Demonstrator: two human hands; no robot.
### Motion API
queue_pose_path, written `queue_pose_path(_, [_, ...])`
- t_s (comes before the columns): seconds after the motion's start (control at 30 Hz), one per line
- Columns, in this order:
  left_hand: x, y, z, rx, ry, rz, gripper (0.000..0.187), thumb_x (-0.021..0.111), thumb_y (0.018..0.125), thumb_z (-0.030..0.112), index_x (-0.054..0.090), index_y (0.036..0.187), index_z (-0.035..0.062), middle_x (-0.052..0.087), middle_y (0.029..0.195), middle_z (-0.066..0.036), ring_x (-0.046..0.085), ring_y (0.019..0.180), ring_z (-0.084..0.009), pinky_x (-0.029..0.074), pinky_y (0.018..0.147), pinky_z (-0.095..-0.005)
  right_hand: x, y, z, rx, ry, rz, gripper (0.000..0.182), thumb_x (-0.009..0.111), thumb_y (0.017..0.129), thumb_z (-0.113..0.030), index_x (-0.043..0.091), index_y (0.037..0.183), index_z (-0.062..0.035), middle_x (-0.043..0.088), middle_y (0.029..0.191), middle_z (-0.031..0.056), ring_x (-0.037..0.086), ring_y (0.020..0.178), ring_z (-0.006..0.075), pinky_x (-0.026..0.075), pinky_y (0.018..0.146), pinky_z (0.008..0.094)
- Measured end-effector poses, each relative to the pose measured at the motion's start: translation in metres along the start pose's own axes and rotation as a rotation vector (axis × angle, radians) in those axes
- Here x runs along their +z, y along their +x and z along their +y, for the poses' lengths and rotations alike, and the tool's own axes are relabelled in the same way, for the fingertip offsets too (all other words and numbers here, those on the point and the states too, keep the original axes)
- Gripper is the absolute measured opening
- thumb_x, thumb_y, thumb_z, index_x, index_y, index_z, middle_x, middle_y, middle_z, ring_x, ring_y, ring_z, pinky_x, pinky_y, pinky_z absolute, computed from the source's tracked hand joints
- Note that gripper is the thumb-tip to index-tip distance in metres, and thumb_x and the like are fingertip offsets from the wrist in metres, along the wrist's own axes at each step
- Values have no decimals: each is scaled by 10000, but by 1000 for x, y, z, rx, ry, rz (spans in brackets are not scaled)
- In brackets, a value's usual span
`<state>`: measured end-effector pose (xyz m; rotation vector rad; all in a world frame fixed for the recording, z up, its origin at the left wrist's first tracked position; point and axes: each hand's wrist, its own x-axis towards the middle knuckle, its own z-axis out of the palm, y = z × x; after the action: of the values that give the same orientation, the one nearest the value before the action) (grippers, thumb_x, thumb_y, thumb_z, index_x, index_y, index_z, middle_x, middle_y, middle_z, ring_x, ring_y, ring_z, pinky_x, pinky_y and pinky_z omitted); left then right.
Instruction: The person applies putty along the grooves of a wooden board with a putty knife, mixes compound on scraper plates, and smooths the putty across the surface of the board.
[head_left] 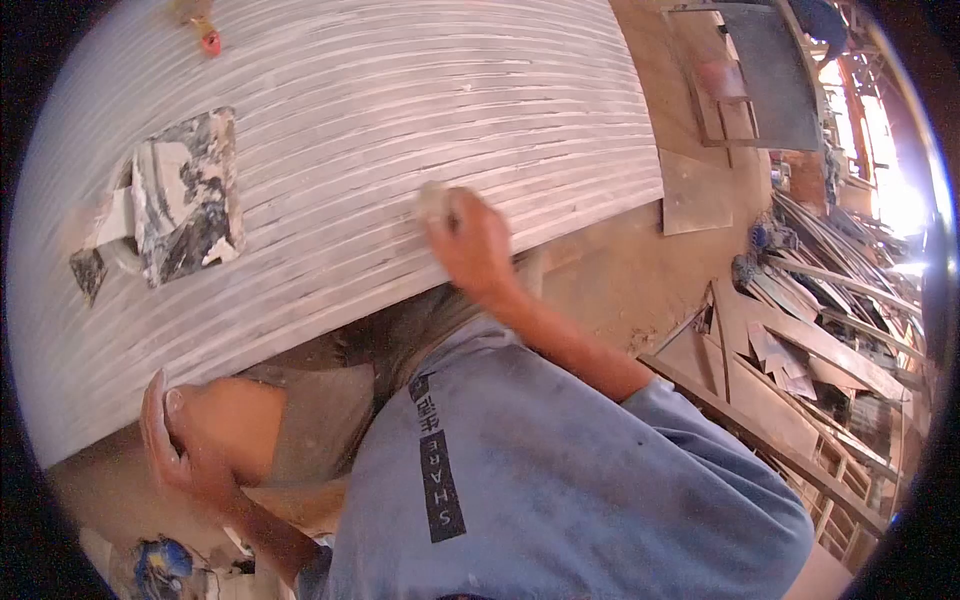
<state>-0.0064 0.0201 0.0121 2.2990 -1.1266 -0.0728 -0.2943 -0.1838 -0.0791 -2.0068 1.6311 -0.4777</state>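
A large white ribbed panel (pixel 400 110) lies before me, with dark streaks along its grooves. My right hand (pixel 475 243) is closed around a small pale block-like piece (pixel 433 203) at the panel's near side; blur hides what kind it is. My left hand (pixel 190 440) is by my bent knee at the panel's near edge, its fingers extended and whitish with dust, with nothing visible in it. On the panel's left part lies a board smeared with black and white paste (pixel 215 190), with a putty knife (pixel 110 222) beside and partly on it.
A brush-like tool with a red-tipped handle (pixel 209 42) lies at the panel's far left. Stacked wood strips and boards (pixel 830 340) crowd the right side. A dark framed panel (pixel 765 75) stands at the upper right. Blue equipment (pixel 163 562) sits at the lower left.
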Motion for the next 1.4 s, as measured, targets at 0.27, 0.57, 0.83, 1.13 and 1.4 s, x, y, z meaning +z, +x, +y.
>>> queue_pose_path(0.27, [6,-6,-25,36,43,51,243,562,943,101,667,1138,-1,667,1143,-146,627,1034,-263,473,914,-356,30,-2,-73,-172,444,-373,238,685,836,-216,620,911,1,628,798,166,611,725,263,495,670,369])
queue_pose_path(0.57, [13,0,-12,-63,109,-14,269,543,957,148,663,1161,19,667,1154,-139,619,1050,-276,453,938,-361,-199,93,285,160,-244,433,285,669,854,-248,672,987,3,680,901,172,648,849,286,489,751,454])
queue_pose_path(0.83, [17,5,0,-123,273,-70,288,544,960,180,662,1168,19,662,1170,-148,617,1059,-280,446,949,-360,-251,124,374,322,-478,437,429,655,799,-370,643,938,35,645,917,274,623,933,420,465,787,483])
queue_pose_path(1.13, [16,11,-9,-134,259,-144,295,541,971,192,656,1169,6,655,1173,-164,611,1063,-285,443,953,-361,-243,128,381,250,-534,355,346,660,806,-277,650,956,34,648,951,275,622,921,428,472,825,500])
queue_pose_path(1.4, [14,5,-5,-160,153,-69,255,552,956,123,661,1148,-3,670,1142,-146,626,1032,-266,470,921,-357,-196,106,276,200,-430,231,285,644,815,-252,637,910,17,629,834,259,619,802,421,468,707,478])
